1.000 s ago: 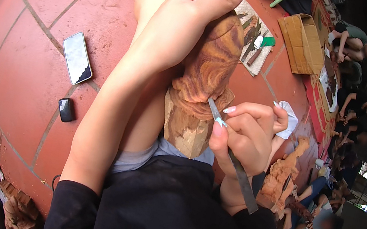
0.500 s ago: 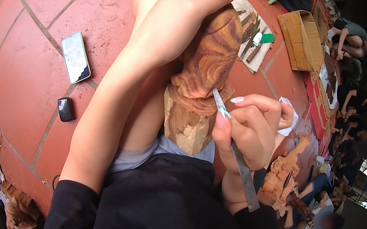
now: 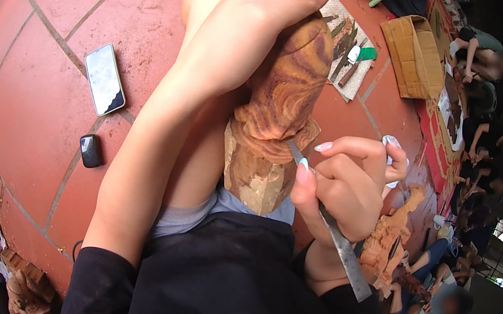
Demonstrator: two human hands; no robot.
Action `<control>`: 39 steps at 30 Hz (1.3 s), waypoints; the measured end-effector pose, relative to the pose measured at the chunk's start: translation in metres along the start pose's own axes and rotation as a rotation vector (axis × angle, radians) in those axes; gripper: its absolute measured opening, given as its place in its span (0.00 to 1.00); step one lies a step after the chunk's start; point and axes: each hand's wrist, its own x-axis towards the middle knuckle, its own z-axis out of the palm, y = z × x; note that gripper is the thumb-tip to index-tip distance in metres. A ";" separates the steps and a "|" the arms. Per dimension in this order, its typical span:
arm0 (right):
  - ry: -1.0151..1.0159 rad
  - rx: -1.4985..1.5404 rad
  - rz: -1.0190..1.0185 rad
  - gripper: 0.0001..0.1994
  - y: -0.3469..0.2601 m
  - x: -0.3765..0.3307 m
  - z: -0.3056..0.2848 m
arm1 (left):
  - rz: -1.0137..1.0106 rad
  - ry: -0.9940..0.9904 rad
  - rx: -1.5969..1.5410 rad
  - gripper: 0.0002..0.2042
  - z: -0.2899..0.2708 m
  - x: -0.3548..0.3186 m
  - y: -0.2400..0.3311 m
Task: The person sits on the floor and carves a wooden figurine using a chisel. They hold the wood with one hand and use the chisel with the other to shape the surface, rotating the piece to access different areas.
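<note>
A carved wooden figure (image 3: 287, 86) with dark swirling grain lies across my lap, its rough pale base (image 3: 254, 181) toward me. My left hand (image 3: 240, 30) is wrapped round its upper part, thumb stretched over the wood; most of its fingers are hidden behind. Pinched between the thumb and fingers of my right hand (image 3: 348, 181) is a flat metal carving chisel (image 3: 342, 250). Its tip touches the groove where the figure meets the base, and its long shank runs back along my wrist. A bit of white cloth or paper shows behind the right fingers.
On the red tiled floor at left lie a phone (image 3: 104, 79) and a small black case (image 3: 90, 150). Carving tools rest on a pale cloth (image 3: 352, 89) beyond the figure, beside a cardboard box (image 3: 414, 56). Another carving (image 3: 390, 239) stands at right, near several seated people.
The chisel tip has slid slightly down into the groove, and my right hand has shifted a little right and down. My left hand keeps its hold on the figure.
</note>
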 end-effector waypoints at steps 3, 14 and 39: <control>0.040 -0.010 -0.004 0.11 0.003 -0.002 0.002 | -0.050 0.000 -0.042 0.22 0.002 -0.001 0.002; 0.070 0.096 0.007 0.12 0.008 -0.001 0.013 | -0.111 0.013 -0.136 0.29 -0.008 -0.002 0.001; 0.250 0.605 0.252 0.21 0.010 -0.006 0.007 | 0.019 -0.272 -0.554 0.24 -0.040 -0.005 -0.005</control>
